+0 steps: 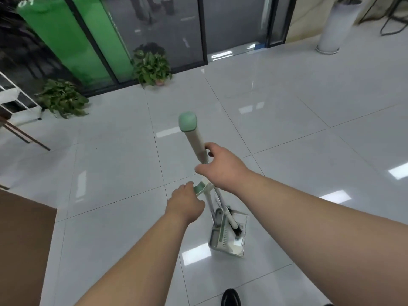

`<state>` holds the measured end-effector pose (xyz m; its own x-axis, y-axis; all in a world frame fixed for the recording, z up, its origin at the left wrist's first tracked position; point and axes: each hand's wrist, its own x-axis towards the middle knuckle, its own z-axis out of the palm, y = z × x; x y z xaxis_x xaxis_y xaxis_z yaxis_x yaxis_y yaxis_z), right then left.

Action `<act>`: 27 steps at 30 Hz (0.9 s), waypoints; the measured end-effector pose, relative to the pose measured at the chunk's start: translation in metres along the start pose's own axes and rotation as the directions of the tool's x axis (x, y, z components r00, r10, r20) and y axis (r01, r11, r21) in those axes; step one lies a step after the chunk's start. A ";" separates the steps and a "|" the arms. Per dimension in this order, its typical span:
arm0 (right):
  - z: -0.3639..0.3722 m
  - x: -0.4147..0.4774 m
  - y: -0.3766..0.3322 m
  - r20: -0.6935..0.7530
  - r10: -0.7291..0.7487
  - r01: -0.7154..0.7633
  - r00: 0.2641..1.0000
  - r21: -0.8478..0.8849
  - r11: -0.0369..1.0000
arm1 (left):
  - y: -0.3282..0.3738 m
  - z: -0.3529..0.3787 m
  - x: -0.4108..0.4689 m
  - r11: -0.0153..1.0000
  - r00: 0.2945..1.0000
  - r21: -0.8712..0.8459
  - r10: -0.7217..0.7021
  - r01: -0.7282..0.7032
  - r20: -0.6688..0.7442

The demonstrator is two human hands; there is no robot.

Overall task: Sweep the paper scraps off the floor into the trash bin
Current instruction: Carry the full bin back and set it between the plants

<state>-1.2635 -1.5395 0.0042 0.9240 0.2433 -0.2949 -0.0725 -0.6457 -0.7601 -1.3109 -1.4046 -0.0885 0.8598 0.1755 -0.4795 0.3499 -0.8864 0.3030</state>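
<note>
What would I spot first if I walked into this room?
In the middle, the right hand grips a pale broom handle with a mint-green cap, and the left hand holds the green-topped dustpan handle just below. Under them a grey and green dustpan stands on the shiny white tiled floor. At the upper left, a bright green panel shows behind dark-framed glass, with a leafy potted plant at its foot.

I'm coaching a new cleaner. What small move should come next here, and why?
Probably lift the broom out of the dustpan with the right hand while the left hand steadies the dustpan's handle. The bristles sit inside the pan, so sweeping cannot start until the two part.
</note>
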 end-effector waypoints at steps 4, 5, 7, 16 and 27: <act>0.007 0.013 -0.008 -0.004 -0.009 0.008 1.000 -0.172 0.985 | 0.002 0.016 0.028 0.998 0.997 0.035 0.049 -0.051 0.066; 0.007 0.012 -0.006 0.006 -0.012 0.013 1.000 -0.210 0.978 | 0.002 0.022 0.030 0.995 0.996 0.077 0.053 -0.058 0.067; 0.002 0.002 0.000 -0.002 -0.009 0.008 1.000 -0.215 0.977 | 0.000 0.037 0.026 0.987 0.996 0.140 0.076 -0.081 0.044; -0.095 -0.083 0.069 -0.285 0.329 -0.199 0.900 0.402 0.894 | 0.038 0.064 -0.029 0.931 0.974 0.285 0.225 -0.227 0.040; -0.215 -0.308 0.202 -0.488 0.431 -0.210 0.759 0.442 0.872 | 0.102 0.102 -0.158 0.854 0.965 0.474 0.259 -0.214 -0.030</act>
<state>-1.4824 -1.9008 0.0659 0.8534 -0.4469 -0.2684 -0.4235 -0.2942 -0.8568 -1.4491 -1.5663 -0.0654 0.9318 -0.0473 -0.3599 -0.0619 -0.9977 -0.0292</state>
